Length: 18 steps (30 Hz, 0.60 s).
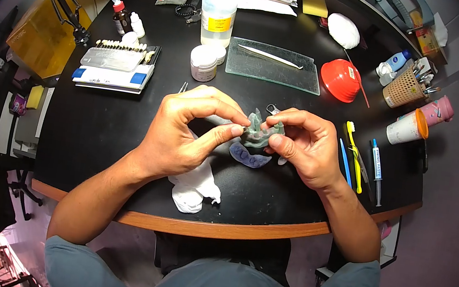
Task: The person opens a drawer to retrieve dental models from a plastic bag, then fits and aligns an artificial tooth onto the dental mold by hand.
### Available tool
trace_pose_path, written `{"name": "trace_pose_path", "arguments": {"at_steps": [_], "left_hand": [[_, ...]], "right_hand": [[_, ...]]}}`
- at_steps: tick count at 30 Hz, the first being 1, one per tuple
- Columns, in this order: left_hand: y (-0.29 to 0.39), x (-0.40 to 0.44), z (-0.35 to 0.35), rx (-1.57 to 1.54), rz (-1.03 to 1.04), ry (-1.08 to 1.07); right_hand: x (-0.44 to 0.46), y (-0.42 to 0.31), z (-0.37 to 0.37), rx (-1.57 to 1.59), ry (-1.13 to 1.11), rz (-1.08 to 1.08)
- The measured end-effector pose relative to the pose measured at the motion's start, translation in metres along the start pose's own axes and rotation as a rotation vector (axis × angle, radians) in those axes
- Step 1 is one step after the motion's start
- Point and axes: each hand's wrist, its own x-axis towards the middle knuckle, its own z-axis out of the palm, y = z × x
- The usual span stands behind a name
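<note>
A greenish, translucent dental model (256,138) with upright tooth-like posts is held up above the middle of the table. The thumb and fingers of my left hand (189,129) pinch its left side. My right hand (309,149) grips the right side between thumb and fingers. Just below the model, a purple-blue curved dental impression (249,157) lies on the black table (122,158). Crumpled white tissue (195,187) rests under my left wrist. The tips of metal tweezers (184,86) poke out behind my left hand, which hides the rest.
A glass slab (269,73) bears a white spatula (271,56). Left of it stand a large bottle (218,15) and white jars (203,63). A red rubber bowl (339,80) sits farther right. A yellow toothbrush (354,158) and a syringe (376,170) lie beyond my right hand.
</note>
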Motion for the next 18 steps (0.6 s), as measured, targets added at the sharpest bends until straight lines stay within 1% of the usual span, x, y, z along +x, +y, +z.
{"name": "trace_pose_path", "arguments": {"at_steps": [3, 5, 12, 15, 18], "left_hand": [[0.000, -0.001, 0.003, -0.040, -0.018, 0.014], [0.000, -0.002, 0.004, -0.002, -0.024, 0.014], [0.001, -0.002, 0.008, 0.097, 0.008, 0.026], [0.001, -0.003, 0.010, 0.118, 0.009, 0.026], [0.001, -0.002, 0.009, 0.149, 0.024, 0.016]], "right_hand": [[-0.001, 0.004, 0.011, -0.179, 0.042, -0.158], [-0.001, 0.004, 0.016, -0.337, 0.075, -0.258], [-0.002, 0.002, 0.021, -0.553, 0.084, -0.406], [-0.001, -0.003, 0.021, -0.677, 0.061, -0.511], [-0.001, -0.001, 0.021, -0.695, 0.084, -0.540]]}}
